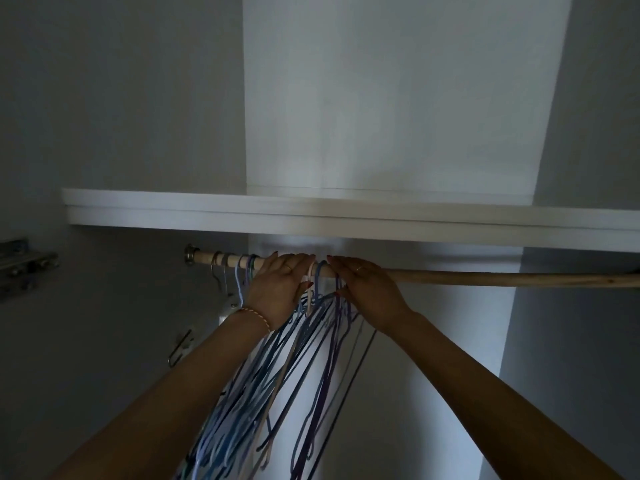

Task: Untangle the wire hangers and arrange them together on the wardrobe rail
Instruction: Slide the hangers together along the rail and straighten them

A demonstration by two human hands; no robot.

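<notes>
- Under the shelf [242, 211], in the head view, the hangers [313, 327] hung bunched on the left half of the rail [485, 278], with a few hooks [239, 268] spaced apart nearer the bracket [189, 253].
- Left hand [277, 289] lay over the rail, fingers [294, 263] together and curled across the hooks; right hand [367, 289] pressed just beside it, fingers flat and together against the bunch.
- To do the step well, I'd judge: slide hooks along the rail one at a time, keeping the dangling wires from crossing.
</notes>
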